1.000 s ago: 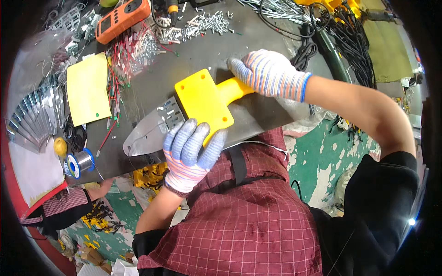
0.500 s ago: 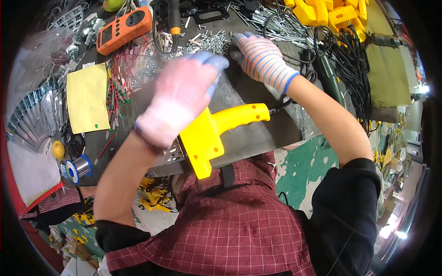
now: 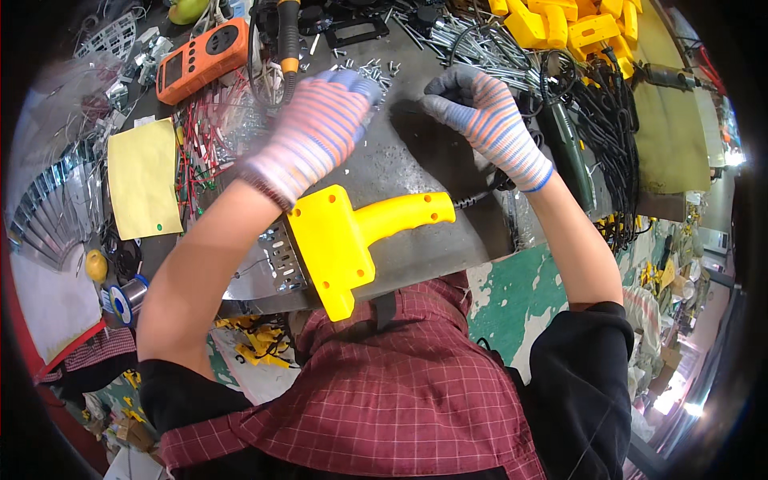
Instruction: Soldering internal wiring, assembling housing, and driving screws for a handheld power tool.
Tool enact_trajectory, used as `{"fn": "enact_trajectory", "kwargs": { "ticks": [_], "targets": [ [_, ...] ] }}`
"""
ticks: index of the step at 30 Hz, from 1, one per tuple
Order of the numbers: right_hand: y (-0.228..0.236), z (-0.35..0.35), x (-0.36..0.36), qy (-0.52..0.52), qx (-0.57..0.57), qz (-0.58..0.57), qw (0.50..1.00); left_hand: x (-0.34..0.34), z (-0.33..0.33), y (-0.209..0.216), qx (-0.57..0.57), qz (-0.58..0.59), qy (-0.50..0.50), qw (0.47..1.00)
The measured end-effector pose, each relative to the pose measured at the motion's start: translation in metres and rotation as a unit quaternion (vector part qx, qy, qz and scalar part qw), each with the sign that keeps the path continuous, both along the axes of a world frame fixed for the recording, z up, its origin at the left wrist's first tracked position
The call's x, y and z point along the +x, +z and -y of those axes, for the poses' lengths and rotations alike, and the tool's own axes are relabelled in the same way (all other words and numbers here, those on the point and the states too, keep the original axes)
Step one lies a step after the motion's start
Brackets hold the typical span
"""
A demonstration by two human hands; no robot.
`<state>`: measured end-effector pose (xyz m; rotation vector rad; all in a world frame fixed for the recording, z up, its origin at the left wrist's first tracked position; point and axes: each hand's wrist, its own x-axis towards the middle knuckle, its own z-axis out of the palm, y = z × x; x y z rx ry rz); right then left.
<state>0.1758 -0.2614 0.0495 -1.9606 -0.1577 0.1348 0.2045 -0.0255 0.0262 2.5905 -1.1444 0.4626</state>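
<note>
"Two hands: where?"
"Left hand (image 3: 324, 124) beyond the yellow tool (image 3: 340, 240), near small screws (image 3: 374, 69); I can't tell its grasp."
"The tool?"
"On the table (image 3: 416, 250). Right hand (image 3: 488, 120) beyond its handle (image 3: 406, 216), fingers curled, grip likewise unclear."

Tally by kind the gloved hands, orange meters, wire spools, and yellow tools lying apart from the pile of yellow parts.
Left hand and right hand, gloved: 2
Orange meter: 1
Wire spool: 1
Yellow tool: 1
Total: 5
</note>
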Motion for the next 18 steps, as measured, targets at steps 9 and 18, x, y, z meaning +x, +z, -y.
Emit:
{"fn": "enact_trajectory", "kwargs": {
  "ticks": [9, 18],
  "targets": [
    [-0.004, -0.039, 0.021, 0.210, -0.288, 0.256, 0.899, -0.075, -0.056, 0.033, -0.219, -0.213, 0.072, 0.949],
    [0.002, -0.054, 0.024, 0.222, -0.438, 0.287, 0.822, -0.116, -0.083, 0.014, -0.445, -0.400, 0.150, 0.787]
  ]
}}
